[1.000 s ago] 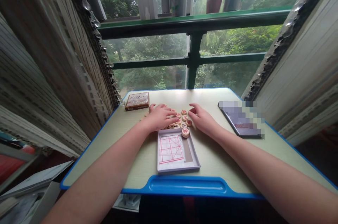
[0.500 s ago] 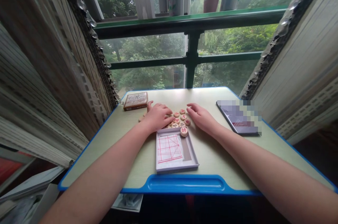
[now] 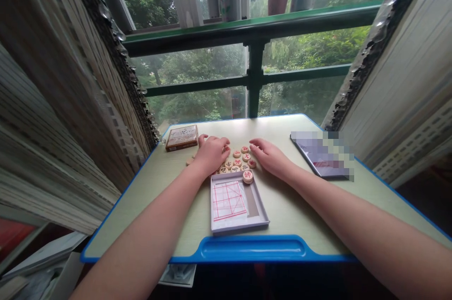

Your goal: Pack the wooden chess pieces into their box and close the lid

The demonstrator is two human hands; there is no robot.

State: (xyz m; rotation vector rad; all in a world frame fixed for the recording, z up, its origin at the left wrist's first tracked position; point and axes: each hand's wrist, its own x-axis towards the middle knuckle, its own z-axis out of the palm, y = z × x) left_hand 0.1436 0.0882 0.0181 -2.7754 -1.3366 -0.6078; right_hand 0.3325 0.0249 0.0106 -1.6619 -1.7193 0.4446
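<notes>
Several round wooden xiangqi pieces (image 3: 237, 162), marked with red or black characters, lie in a loose group at the middle of the table. Over the left side of the group is my left hand (image 3: 212, 154), its fingers curled in around a piece at the fingertips, which is mostly hidden. Right of the group rests my right hand (image 3: 267, 153), fingers stretched out and apart, near the outer pieces and holding nothing. A shallow white box tray (image 3: 240, 230) sits in front, with a folded paper board (image 3: 229, 200) inside. One red-marked piece (image 3: 247, 176) sits at its far right corner.
A brown patterned box lid (image 3: 181, 137) lies at the back left. On the right is a phone (image 3: 319, 156), partly blurred out. The table has a blue edge with a moulded groove (image 3: 252, 246). Cans and cups stand on the window ledge (image 3: 254, 27).
My left hand's fingers have curled in and drawn back slightly, uncovering more black-marked pieces. The top piece at the tray corner now shows a different character. My right hand is nearly still.
</notes>
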